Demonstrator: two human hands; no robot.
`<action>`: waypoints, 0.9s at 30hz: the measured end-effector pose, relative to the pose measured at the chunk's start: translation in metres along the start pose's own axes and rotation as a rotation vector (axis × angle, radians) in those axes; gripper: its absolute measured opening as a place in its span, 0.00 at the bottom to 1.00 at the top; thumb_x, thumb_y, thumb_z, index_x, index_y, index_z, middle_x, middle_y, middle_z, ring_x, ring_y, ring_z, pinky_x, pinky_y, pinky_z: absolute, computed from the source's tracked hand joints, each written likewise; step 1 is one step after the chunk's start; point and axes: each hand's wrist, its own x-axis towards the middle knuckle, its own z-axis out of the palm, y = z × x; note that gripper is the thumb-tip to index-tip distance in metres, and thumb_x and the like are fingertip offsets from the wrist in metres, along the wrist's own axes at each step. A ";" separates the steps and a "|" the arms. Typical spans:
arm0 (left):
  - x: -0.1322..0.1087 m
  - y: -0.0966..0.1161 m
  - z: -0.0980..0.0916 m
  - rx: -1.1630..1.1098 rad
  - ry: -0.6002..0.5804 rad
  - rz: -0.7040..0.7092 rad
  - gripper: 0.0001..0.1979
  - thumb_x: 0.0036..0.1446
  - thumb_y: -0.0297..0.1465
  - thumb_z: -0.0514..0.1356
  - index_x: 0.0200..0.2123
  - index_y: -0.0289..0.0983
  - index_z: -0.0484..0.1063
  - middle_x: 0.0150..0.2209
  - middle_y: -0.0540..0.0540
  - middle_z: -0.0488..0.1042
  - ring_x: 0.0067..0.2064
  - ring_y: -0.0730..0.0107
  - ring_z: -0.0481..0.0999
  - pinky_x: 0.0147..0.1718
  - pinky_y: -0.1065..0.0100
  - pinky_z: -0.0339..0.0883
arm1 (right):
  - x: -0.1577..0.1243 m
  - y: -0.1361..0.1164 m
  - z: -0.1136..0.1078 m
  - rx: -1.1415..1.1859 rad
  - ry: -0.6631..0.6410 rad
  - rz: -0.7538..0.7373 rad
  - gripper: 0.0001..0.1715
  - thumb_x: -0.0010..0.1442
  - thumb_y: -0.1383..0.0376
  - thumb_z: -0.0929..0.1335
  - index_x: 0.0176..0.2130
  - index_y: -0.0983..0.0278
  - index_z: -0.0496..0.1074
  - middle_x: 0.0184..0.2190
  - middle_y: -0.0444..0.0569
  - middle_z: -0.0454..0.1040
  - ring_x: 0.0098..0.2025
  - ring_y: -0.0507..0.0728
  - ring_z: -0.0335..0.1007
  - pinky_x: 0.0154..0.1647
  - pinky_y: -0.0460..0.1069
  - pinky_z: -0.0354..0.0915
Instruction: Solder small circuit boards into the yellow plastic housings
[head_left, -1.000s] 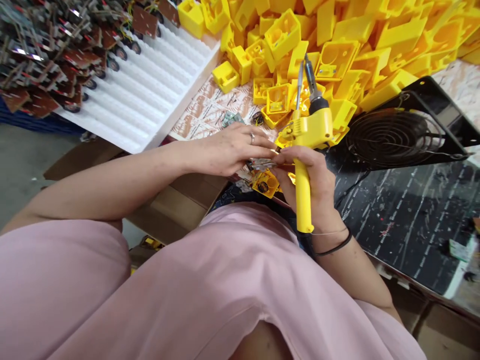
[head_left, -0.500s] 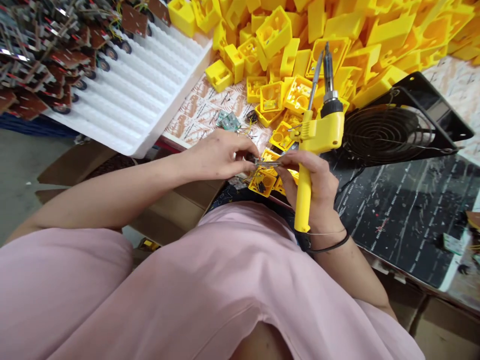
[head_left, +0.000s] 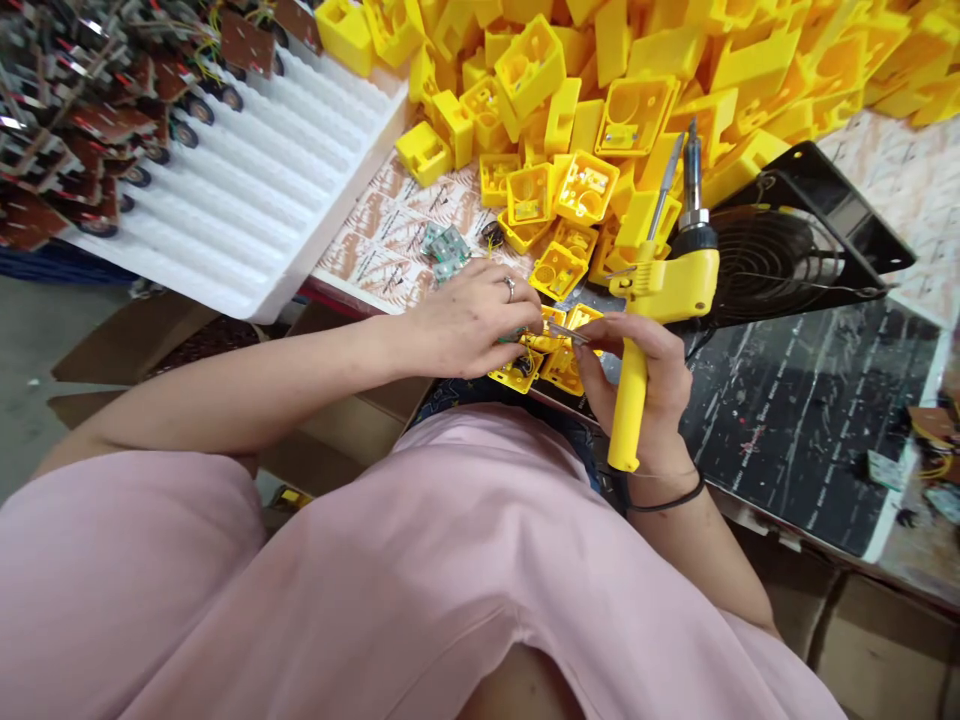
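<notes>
My right hand [head_left: 649, 375] is closed around the handle of a yellow gun-shaped soldering iron [head_left: 667, 285], its metal tip pointing away from me. Between the thumb and index finger of that hand are thin metal tips [head_left: 568, 332], possibly tweezers. My left hand [head_left: 476, 318], with a ring on one finger, is closed over a small green piece [head_left: 514, 335], mostly hidden by the fingers. Both hands hover over a group of small open yellow housings [head_left: 562, 370] with thin wires and dark parts inside. Small green circuit boards [head_left: 448, 250] lie just beyond my left hand.
A big heap of yellow plastic housings [head_left: 630, 120] covers the back of the table. To the right stands a black fan [head_left: 780, 250] near a black mat [head_left: 795, 430]. A ridged white foam tray [head_left: 277, 180] with brown boards and wheels [head_left: 112, 130] sits at left.
My left hand has turned over and lowered onto the small housings, with its back now upward. My right hand, with the soldering iron, has shifted slightly right and toward me.
</notes>
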 end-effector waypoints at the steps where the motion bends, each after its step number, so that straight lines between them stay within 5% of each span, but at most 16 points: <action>1: 0.003 -0.001 0.001 -0.002 -0.028 -0.011 0.11 0.67 0.33 0.57 0.44 0.38 0.80 0.48 0.43 0.83 0.53 0.54 0.78 0.57 0.53 0.67 | -0.001 -0.001 -0.001 0.018 0.006 0.014 0.32 0.61 0.74 0.75 0.59 0.53 0.70 0.44 0.43 0.80 0.39 0.54 0.82 0.43 0.49 0.82; 9: 0.001 -0.006 -0.013 -0.082 -0.033 -0.120 0.10 0.62 0.33 0.58 0.35 0.38 0.79 0.40 0.46 0.85 0.44 0.59 0.82 0.48 0.59 0.69 | -0.012 -0.003 -0.016 0.055 0.091 0.068 0.37 0.58 0.73 0.76 0.61 0.52 0.67 0.45 0.43 0.77 0.39 0.53 0.80 0.40 0.48 0.82; 19: 0.006 -0.008 -0.012 -0.674 0.103 -0.546 0.14 0.55 0.40 0.65 0.36 0.35 0.80 0.37 0.45 0.83 0.37 0.67 0.81 0.38 0.66 0.74 | -0.030 -0.007 -0.011 -0.071 -0.049 -0.036 0.28 0.62 0.74 0.73 0.57 0.53 0.71 0.36 0.42 0.81 0.34 0.54 0.82 0.36 0.46 0.78; 23: 0.012 -0.006 -0.012 -0.584 0.065 -0.517 0.15 0.58 0.40 0.62 0.38 0.35 0.82 0.34 0.47 0.83 0.36 0.68 0.80 0.40 0.65 0.73 | -0.028 -0.011 -0.011 -0.048 -0.124 -0.048 0.25 0.64 0.71 0.74 0.57 0.55 0.72 0.37 0.43 0.82 0.36 0.54 0.83 0.36 0.45 0.77; 27: 0.016 -0.008 -0.015 -0.251 -0.052 -0.436 0.12 0.58 0.38 0.60 0.35 0.39 0.83 0.32 0.48 0.83 0.39 0.63 0.81 0.54 0.54 0.69 | -0.023 -0.016 -0.021 0.020 -0.187 -0.001 0.26 0.60 0.61 0.80 0.56 0.56 0.73 0.41 0.46 0.84 0.39 0.56 0.84 0.40 0.49 0.79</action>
